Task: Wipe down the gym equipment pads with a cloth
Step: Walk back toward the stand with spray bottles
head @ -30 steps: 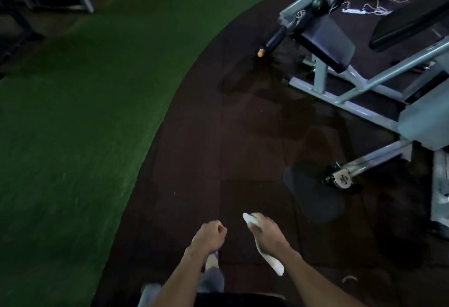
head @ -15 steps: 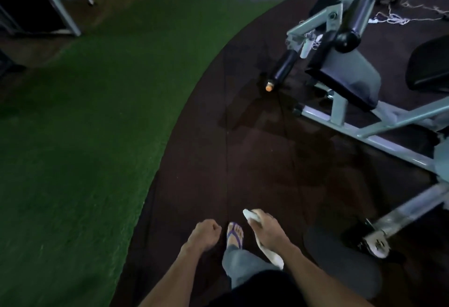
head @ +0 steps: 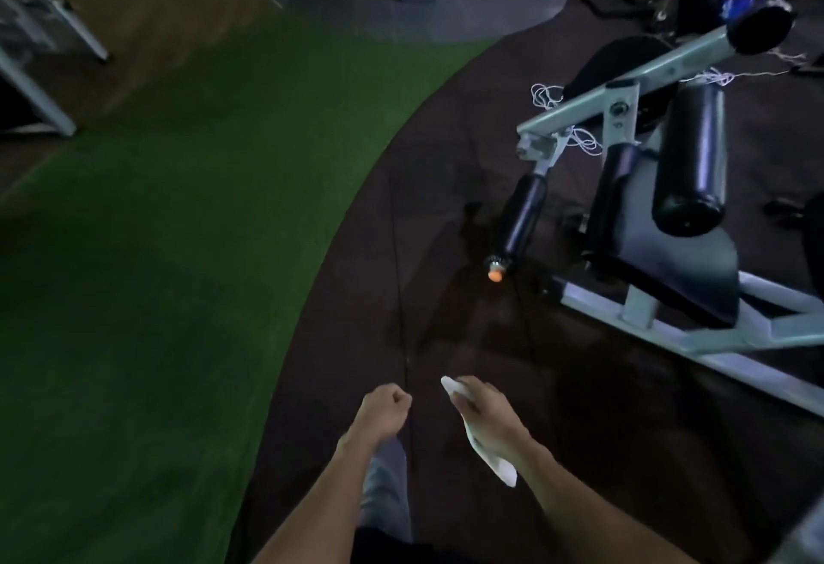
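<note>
The white cloth point(head: 479, 434), soft and folded into a long narrow strip, sits in the right hand point(head: 488, 416), low and near in the scene. The grip of that hand is clamped on it, one pale end poking out past the fingers and the other hanging below the wrist. The left hand point(head: 384, 413) is just beside it, curled into a loose fist with nothing in it that I can see.

Well apart from both hands, to the far right, stands the machine with its pads. A fat cylindrical roller pad point(head: 689, 162) in glossy black vinyl lies tilted above a flat, matte black seat pad point(head: 669, 269) with rounded corners. A slimmer black foam sleeve point(head: 521, 220) slants down to the left and ends in a small orange cap point(head: 495, 274). All of this hangs on a pale grey frame point(head: 624, 86) of square metal tube. Thin white cord point(head: 579, 140) is looped around the frame's left end.

The floor under the hands is dark, dull rubber matting point(head: 446, 331), and it meets rough green turf point(head: 156, 273) along a curved edge on the left.
</note>
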`<action>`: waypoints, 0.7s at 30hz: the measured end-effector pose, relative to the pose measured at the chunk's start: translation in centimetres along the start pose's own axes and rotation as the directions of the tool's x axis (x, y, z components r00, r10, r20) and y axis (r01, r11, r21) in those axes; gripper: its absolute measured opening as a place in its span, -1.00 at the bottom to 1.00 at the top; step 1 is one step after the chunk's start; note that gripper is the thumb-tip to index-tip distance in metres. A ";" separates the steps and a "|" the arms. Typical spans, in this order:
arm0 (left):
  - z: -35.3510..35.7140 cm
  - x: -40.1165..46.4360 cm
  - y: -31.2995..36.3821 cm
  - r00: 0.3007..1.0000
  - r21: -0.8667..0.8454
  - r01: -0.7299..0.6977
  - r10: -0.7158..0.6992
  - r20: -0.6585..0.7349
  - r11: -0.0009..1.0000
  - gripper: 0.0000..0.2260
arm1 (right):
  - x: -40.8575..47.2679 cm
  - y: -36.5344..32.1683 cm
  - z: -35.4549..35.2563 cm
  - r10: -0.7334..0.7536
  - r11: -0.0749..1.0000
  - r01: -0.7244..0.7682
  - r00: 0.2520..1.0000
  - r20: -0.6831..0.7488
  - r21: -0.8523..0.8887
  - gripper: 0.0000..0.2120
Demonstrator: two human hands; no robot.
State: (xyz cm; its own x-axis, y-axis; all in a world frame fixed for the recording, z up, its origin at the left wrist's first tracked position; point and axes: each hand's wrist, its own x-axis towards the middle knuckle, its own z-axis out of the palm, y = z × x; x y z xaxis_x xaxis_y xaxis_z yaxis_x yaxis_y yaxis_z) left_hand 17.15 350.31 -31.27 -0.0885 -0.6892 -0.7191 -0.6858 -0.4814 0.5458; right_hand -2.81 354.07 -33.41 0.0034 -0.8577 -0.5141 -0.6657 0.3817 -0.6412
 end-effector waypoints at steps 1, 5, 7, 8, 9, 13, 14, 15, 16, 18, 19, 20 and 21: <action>-2.0 2.6 1.6 1.000 -0.008 0.000 0.000 0.002 1.000 -0.82 | 2.9 -1.4 -1.0 -0.009 1.000 0.009 1.000 -0.017 0.016 -0.71; -10.2 11.7 8.0 0.999 -0.013 0.000 0.000 0.032 1.000 -0.83 | 13.6 -7.5 -5.7 0.008 0.999 -0.006 0.999 -0.049 0.043 -0.75; -14.0 15.7 11.4 1.000 0.002 -0.012 0.012 0.024 1.000 -0.81 | 18.5 -10.1 -8.1 -0.014 0.999 0.017 0.997 -0.081 0.039 -0.76; -15.7 17.4 13.1 1.000 -0.013 -0.013 0.013 0.024 1.000 -0.80 | 20.7 -11.6 -9.5 -0.022 0.999 0.026 0.996 -0.089 0.042 -0.76; -17.2 19.2 14.7 0.999 -0.032 -0.017 0.018 0.028 0.999 -0.80 | 23.0 -12.9 -10.6 -0.024 0.999 0.026 0.997 -0.079 0.029 -0.76; -23.3 28.3 20.9 0.999 -0.032 -0.012 0.014 0.049 0.999 -0.82 | 34.3 -16.7 -15.0 -0.042 0.999 0.042 0.998 -0.038 0.017 -0.73; -24.8 31.0 22.5 0.999 -0.028 -0.011 0.013 0.046 1.000 -0.83 | 37.6 -17.4 -16.1 -0.050 0.999 0.051 0.998 -0.022 0.019 -0.73; -26.3 33.6 24.2 0.999 -0.022 -0.009 0.010 0.048 1.000 -0.84 | 41.0 -18.3 -17.3 -0.062 0.998 0.062 0.998 -0.004 0.002 -0.73; -27.9 36.1 26.1 0.999 -0.013 -0.007 0.007 0.047 1.000 -0.84 | 44.3 -19.4 -18.8 -0.078 0.997 0.078 0.997 0.011 -0.008 -0.73; -31.4 41.5 30.1 1.000 -0.003 -0.009 0.009 0.026 1.000 -0.84 | 51.2 -21.7 -21.9 -0.094 0.996 0.094 0.996 0.005 -0.001 -0.76; -33.0 43.6 32.0 1.000 0.002 -0.003 0.003 0.027 1.000 -0.83 | 54.1 -22.7 -23.5 -0.089 0.996 0.089 0.996 0.001 0.015 -0.79; -34.7 45.7 34.2 0.999 0.002 0.001 -0.001 0.034 1.000 -0.84 | 56.9 -23.7 -25.2 -0.094 0.995 0.094 0.996 0.000 0.021 -0.81; -36.4 48.1 36.3 1.000 0.006 0.001 -0.001 0.028 1.000 -0.84 | 59.7 -24.8 -27.0 -0.100 0.995 0.100 0.995 -0.001 0.010 -0.82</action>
State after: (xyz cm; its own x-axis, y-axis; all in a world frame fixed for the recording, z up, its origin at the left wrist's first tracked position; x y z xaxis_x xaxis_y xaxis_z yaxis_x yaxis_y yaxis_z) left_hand 14.31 279.96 -30.41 -0.1082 -0.6734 -0.7314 -0.6901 -0.4787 0.5428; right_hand -6.19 284.09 -32.80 0.0691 -0.8922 -0.4464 -0.6544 0.2972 -0.6953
